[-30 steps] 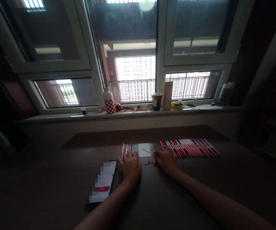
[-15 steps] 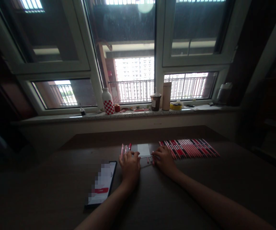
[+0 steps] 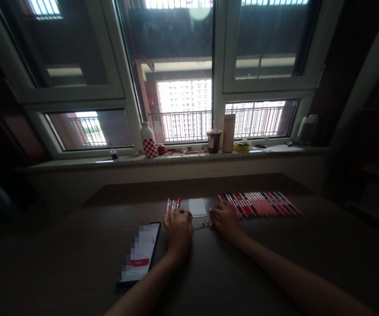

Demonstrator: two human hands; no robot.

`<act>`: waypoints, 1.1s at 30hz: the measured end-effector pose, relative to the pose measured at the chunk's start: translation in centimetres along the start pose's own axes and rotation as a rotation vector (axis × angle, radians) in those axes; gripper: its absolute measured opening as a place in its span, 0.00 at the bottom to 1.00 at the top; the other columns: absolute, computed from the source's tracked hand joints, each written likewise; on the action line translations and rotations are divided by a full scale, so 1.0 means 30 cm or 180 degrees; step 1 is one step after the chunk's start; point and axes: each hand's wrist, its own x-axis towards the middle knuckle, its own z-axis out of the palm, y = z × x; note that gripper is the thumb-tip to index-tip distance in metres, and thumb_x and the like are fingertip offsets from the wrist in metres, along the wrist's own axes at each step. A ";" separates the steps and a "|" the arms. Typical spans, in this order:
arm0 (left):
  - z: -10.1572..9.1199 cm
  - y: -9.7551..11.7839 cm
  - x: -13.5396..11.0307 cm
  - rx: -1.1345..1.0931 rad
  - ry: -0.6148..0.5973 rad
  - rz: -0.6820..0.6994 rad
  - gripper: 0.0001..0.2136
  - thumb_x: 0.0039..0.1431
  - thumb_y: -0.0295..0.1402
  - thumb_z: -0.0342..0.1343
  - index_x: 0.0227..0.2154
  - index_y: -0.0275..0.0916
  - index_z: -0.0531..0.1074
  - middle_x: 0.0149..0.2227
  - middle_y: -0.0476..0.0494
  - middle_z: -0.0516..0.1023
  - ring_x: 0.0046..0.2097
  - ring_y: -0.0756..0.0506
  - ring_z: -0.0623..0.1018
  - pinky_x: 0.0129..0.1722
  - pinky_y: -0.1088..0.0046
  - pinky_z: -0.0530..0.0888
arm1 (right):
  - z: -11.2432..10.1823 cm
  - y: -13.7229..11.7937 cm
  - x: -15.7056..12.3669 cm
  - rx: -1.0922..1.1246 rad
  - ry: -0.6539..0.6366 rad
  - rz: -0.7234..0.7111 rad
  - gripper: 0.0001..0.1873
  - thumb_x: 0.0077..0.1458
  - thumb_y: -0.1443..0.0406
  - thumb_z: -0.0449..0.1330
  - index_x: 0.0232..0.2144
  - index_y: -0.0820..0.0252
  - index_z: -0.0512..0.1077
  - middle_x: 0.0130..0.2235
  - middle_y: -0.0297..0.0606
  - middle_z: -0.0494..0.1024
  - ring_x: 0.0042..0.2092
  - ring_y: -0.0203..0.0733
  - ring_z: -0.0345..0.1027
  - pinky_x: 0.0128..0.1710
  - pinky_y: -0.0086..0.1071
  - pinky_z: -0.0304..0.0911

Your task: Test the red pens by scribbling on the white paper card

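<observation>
My left hand point(image 3: 178, 229) and my right hand point(image 3: 225, 221) rest on the dark table point(image 3: 275, 263), fingers curled, and pinch the two ends of a thin pen refill point(image 3: 200, 215) stretched between them. A small white paper point(image 3: 197, 206) lies just behind the refill. A few red pens point(image 3: 173, 204) lie beyond my left hand. A long row of red and dark pens point(image 3: 262, 203) lies side by side to the right of my right hand. Small red pen parts point(image 3: 206, 220) lie between my hands.
A phone point(image 3: 140, 254) with a lit screen lies left of my left forearm. On the windowsill point(image 3: 77, 162) stand a red-checked white bottle point(image 3: 148, 139), a lidded cup point(image 3: 214, 140), a tall tumbler point(image 3: 229, 132) and a yellow tape roll point(image 3: 241, 146).
The thin refill, held only by my right hand a second ago, now spans both hands. My left hand's fingers have closed on its left end.
</observation>
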 end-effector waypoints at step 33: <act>0.033 -0.010 -0.008 0.0176 -0.0149 0.0199 0.13 0.56 0.35 0.51 0.43 0.41 0.73 0.51 0.39 0.69 0.55 0.38 0.63 0.59 0.48 0.51 | -0.009 -0.005 0.002 -0.0165 -0.0008 0.0151 0.08 0.55 0.66 0.58 0.35 0.54 0.78 0.37 0.39 0.75 0.48 0.49 0.59 0.50 0.40 0.51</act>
